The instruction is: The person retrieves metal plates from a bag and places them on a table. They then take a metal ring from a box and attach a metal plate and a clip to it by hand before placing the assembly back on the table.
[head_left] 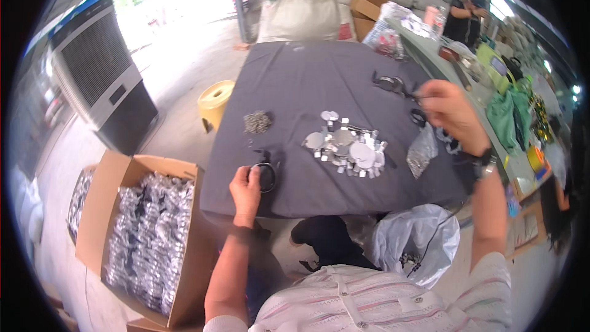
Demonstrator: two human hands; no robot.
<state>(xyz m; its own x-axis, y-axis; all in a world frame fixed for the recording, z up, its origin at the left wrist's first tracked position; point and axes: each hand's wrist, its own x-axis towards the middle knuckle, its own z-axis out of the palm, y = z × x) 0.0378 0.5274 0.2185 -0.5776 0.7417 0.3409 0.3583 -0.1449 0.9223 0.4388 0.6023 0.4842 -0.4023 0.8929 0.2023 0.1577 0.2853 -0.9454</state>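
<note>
My left hand (245, 192) is closed on the rim of a black round part (267, 176) with a short stem, low over the near left of the cloth-covered table (295, 80). Raised over the table's right side, my right hand (447, 107) has its fingers pinched together. A dark bit shows at its fingertips, too small to name. Just left of it lie black clamp-like parts (391, 83), and below it a black ring-shaped piece (418, 117). Silver discs and small white-tabbed pieces (350, 146) form a pile mid-table. Left of them sits a heap of small metal bits (257, 122).
A clear bag of small parts (423, 150) lies at the table's right. An open carton (192, 233) of plastic-wrapped items stands at left, near a yellow stool (215, 101) and an air cooler (101, 74). A lined bin (424, 233) stands by my legs. Another person (465, 21) is at back right.
</note>
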